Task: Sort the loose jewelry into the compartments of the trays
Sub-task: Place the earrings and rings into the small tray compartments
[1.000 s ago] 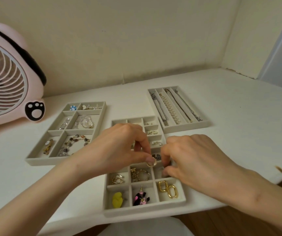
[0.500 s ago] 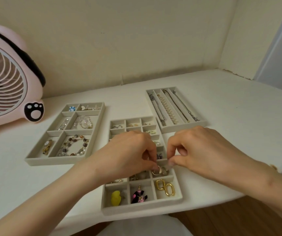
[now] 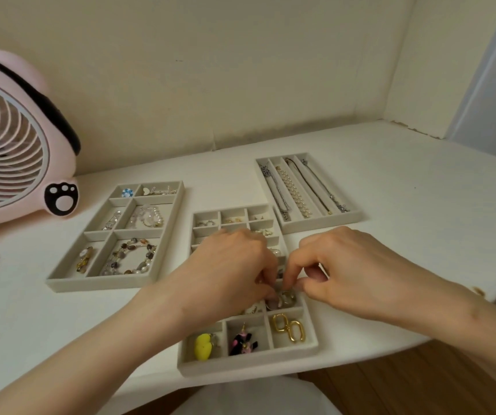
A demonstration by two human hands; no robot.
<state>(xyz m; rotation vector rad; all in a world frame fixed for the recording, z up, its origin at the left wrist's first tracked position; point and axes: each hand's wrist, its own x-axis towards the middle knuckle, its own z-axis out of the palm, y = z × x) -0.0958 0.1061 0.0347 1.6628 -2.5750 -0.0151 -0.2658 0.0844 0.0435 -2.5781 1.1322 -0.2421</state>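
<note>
Both hands meet at frame centre: left hand (image 3: 234, 271) and right hand (image 3: 354, 271) each pinch a ring (image 3: 288, 298), held low inside a right-side compartment of the middle tray (image 3: 240, 368), seemingly to seat it just above the gold hoops (image 3: 287, 327).

A small gold ring (image 3: 288, 298), seemingly pinched, sits over a right-hand compartment of the middle tray (image 3: 249, 368).

The left hand (image 3: 234, 265) and right hand (image 3: 351, 265) are bare past the wrists; a white garment (image 3: 255, 396) covers the lap.
</note>
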